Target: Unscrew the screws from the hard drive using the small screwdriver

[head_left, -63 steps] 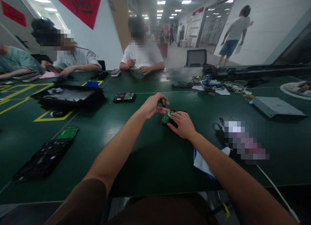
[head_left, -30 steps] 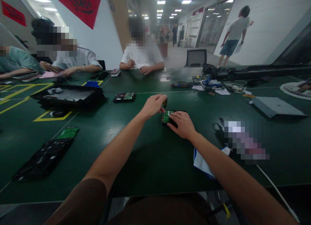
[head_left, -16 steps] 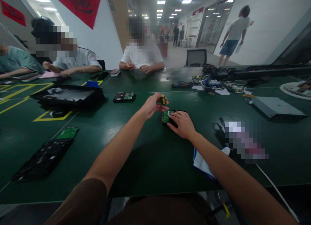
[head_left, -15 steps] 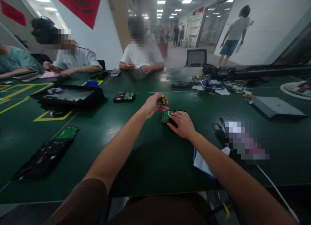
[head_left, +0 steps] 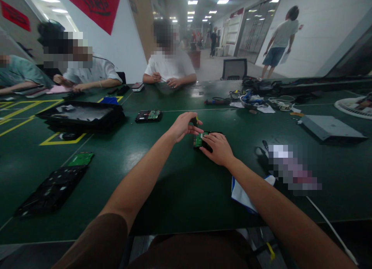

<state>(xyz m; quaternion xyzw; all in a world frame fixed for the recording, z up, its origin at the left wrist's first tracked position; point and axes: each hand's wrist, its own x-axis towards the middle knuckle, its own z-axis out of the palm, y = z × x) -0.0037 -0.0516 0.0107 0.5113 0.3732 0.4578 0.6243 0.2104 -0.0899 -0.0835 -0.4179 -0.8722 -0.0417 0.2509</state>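
A small black hard drive with a green circuit board (head_left: 199, 140) lies on the green table (head_left: 180, 183) in front of me. My right hand (head_left: 218, 149) rests flat on its right side, fingers together and pressing down. My left hand (head_left: 183, 126) is closed around a short screwdriver with a black and yellow handle (head_left: 195, 120), held upright over the drive's left edge. The screwdriver's tip is hidden by my fingers.
A second drive (head_left: 148, 115) lies further back. A black tray (head_left: 81, 114) stands at the left, a dark panel (head_left: 52, 189) and a green board (head_left: 81, 159) nearer. Cables and tools (head_left: 250, 98), a grey box (head_left: 331, 127) and a blue-white cloth (head_left: 242, 193) lie right. Three people sit opposite.
My left hand's fingers have turned around the screwdriver handle, which shows less than before. My right hand and the drive have stayed put.
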